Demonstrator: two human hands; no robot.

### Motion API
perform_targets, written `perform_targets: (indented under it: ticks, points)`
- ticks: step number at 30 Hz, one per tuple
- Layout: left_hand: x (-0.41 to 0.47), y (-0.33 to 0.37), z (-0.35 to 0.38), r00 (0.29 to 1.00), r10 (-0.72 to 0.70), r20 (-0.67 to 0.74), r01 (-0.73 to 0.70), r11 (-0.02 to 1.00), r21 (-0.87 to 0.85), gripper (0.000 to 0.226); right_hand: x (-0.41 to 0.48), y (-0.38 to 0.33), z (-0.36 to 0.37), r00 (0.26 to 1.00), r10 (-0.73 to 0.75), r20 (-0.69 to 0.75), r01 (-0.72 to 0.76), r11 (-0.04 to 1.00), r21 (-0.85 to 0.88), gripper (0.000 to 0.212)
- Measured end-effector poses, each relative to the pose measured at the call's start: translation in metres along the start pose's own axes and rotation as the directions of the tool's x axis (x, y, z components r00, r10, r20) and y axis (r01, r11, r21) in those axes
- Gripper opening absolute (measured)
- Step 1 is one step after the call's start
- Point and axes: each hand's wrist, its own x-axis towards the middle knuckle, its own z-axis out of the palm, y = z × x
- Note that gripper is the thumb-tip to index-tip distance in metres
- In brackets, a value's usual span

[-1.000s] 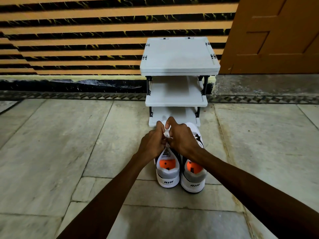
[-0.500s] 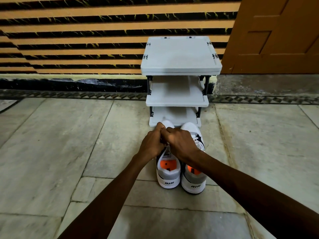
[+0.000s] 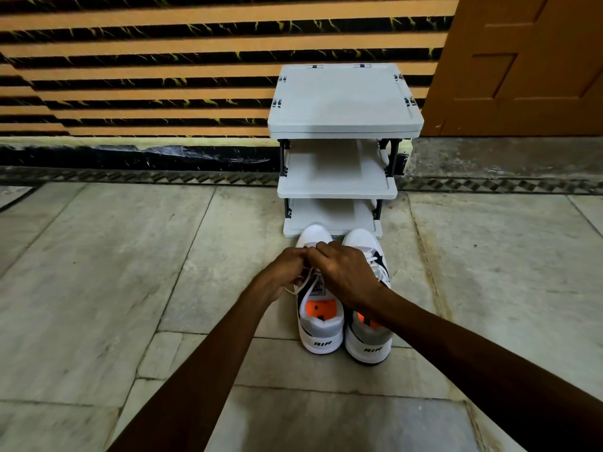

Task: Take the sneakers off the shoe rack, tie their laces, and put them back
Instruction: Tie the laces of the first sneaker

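Two white and grey sneakers with orange insoles stand side by side on the stone floor, toes toward the rack: the left sneaker (image 3: 321,324) and the right sneaker (image 3: 368,340). My left hand (image 3: 284,272) and my right hand (image 3: 346,272) meet over the left sneaker's lacing, fingers pinched on its white laces (image 3: 298,285). Most of the lace is hidden under my hands. A grey three-tier shoe rack (image 3: 342,102) stands just beyond the toes, its shelves bare.
A striped orange and black wall (image 3: 163,60) runs behind the rack. A brown wooden door (image 3: 528,60) is at the upper right. Pale stone floor tiles (image 3: 114,272) spread to both sides of the sneakers.
My hands have dropped lower and closed together over the left sneaker's laces; the lace end that was pulled up between my fingers is now down at the shoe.
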Motion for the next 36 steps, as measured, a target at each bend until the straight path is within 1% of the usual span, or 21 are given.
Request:
perform_targets:
  ticks: [3, 6, 9, 11, 14, 15, 17, 19, 22, 23, 24, 25, 26, 27, 28, 29, 30, 32, 33, 34, 36]
  points:
    - [0.004, -0.002, -0.005, 1.0, 0.016, 0.019, -0.014, 0.994, -0.106, 0.032, 0.0, -0.001, -0.002, 1.0, 0.017, 0.018, -0.016, 0.998, -0.058, 0.036]
    - [0.004, -0.005, -0.009, 0.999, 0.043, 0.006, -0.042, 0.993, -0.111, 0.025, 0.001, -0.002, -0.005, 0.997, 0.076, 0.022, -0.073, 0.992, -0.101, 0.033]
    - [0.003, -0.006, -0.01, 0.996, 0.076, -0.044, -0.08, 0.993, -0.086, 0.013, -0.003, 0.0, -0.01, 0.98, 0.176, 0.088, -0.171, 0.983, -0.062, 0.031]
    - [0.002, -0.007, -0.01, 0.984, 0.107, -0.141, -0.106, 0.994, 0.011, 0.012, -0.006, 0.002, -0.013, 0.954, 0.262, 0.149, -0.259, 0.965, -0.036, 0.02]
    - [0.004, -0.01, -0.012, 0.935, 0.202, -0.291, -0.12, 0.954, 0.276, 0.019, -0.012, 0.007, -0.016, 0.898, 0.375, 0.231, -0.395, 0.917, 0.048, 0.015]
    - [0.004, -0.011, -0.015, 0.92, 0.211, -0.33, -0.085, 0.93, 0.358, 0.02, -0.016, 0.01, -0.018, 0.878, 0.407, 0.252, -0.436, 0.897, 0.072, 0.014]
    - [0.003, -0.013, -0.023, 0.899, 0.179, -0.4, 0.029, 0.887, 0.462, 0.024, -0.025, 0.015, -0.021, 0.847, 0.441, 0.298, -0.49, 0.864, 0.113, 0.011]
    - [0.003, -0.019, -0.025, 0.883, 0.154, -0.443, 0.128, 0.83, 0.543, 0.027, -0.032, 0.016, -0.022, 0.82, 0.448, 0.356, -0.521, 0.843, 0.138, 0.015]
    - [0.0, -0.023, -0.013, 0.863, 0.23, -0.45, 0.172, 0.703, 0.69, 0.029, -0.036, 0.015, -0.023, 0.806, 0.442, 0.394, -0.527, 0.839, 0.139, 0.017]
    - [-0.001, -0.025, -0.009, 0.854, 0.255, -0.454, 0.169, 0.689, 0.705, 0.029, -0.035, 0.017, -0.023, 0.798, 0.451, 0.4, -0.548, 0.819, 0.17, 0.018]
    - [-0.001, -0.025, -0.008, 0.849, 0.26, -0.461, 0.165, 0.697, 0.698, 0.029, -0.034, 0.019, -0.024, 0.791, 0.461, 0.403, -0.575, 0.784, 0.232, 0.017]
    - [0.001, -0.027, -0.009, 0.852, 0.241, -0.464, 0.159, 0.727, 0.668, 0.028, -0.032, 0.022, -0.026, 0.782, 0.469, 0.411, -0.602, 0.738, 0.305, 0.013]
    - [0.003, -0.028, -0.012, 0.861, 0.201, -0.467, 0.145, 0.783, 0.605, 0.026, -0.03, 0.024, -0.027, 0.775, 0.469, 0.423, -0.621, 0.689, 0.374, 0.006]
    - [0.007, -0.031, -0.017, 0.876, 0.151, -0.457, 0.11, 0.862, 0.495, 0.023, -0.028, 0.025, -0.028, 0.766, 0.471, 0.438, -0.639, 0.636, 0.433, 0.002]
    - [0.009, -0.032, -0.021, 0.894, 0.108, -0.436, 0.056, 0.936, 0.347, 0.021, -0.026, 0.025, -0.029, 0.742, 0.489, 0.458, -0.67, 0.556, 0.492, 0.008]
    - [0.01, -0.033, -0.024, 0.906, 0.079, -0.416, 0.002, 0.982, 0.189, 0.02, -0.025, 0.025, -0.029, 0.709, 0.509, 0.487, -0.702, 0.444, 0.558, 0.011]
    - [0.009, -0.032, -0.025, 0.918, 0.051, -0.393, -0.038, 0.998, 0.041, 0.018, -0.023, 0.024, -0.029, 0.672, 0.52, 0.528, -0.721, 0.296, 0.626, 0.012]
    - [0.005, -0.027, -0.022, 0.944, 0.014, -0.329, -0.089, 0.973, -0.213, 0.015, -0.018, 0.023, -0.027, 0.612, 0.494, 0.618, -0.711, 0.003, 0.703, 0.015]
    - [0.004, -0.024, -0.019, 0.952, 0.005, -0.306, -0.102, 0.948, -0.3, 0.015, -0.016, 0.023, -0.026, 0.59, 0.475, 0.653, -0.699, -0.104, 0.707, 0.016]
    - [0.003, -0.02, -0.016, 0.959, -0.002, -0.284, -0.106, 0.925, -0.365, 0.015, -0.013, 0.023, -0.025, 0.574, 0.457, 0.68, -0.686, -0.185, 0.704, 0.015]
    - [0.004, -0.017, -0.012, 0.975, -0.008, -0.224, -0.099, 0.88, -0.465, 0.017, -0.01, 0.023, -0.022, 0.562, 0.421, 0.712, -0.652, -0.304, 0.694, 0.014]
